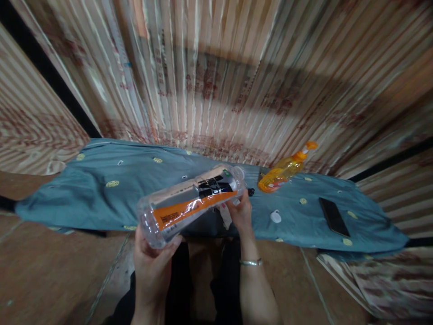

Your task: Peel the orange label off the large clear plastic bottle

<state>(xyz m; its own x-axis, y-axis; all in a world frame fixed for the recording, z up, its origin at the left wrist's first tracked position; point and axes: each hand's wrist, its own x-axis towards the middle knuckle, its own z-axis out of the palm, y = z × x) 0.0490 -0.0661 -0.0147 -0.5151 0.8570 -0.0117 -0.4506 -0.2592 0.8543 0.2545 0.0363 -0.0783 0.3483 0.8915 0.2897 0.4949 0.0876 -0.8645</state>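
Observation:
A large clear plastic bottle with an orange, black and clear label lies tilted across both hands, above a blue-grey cloth. Its base end points left and its neck end right. My left hand is closed around the base from below. Near the neck, my right hand grips the other end, its wrist wearing a bracelet. A pale crumpled piece, too blurred to name, shows below the bottle. To the right lies a round white lid-like piece on the cloth.
An orange pump bottle of yellow liquid stands at the back right of the cloth. A black phone lies farther right. A small black item is beside my right hand. Striped curtains hang behind.

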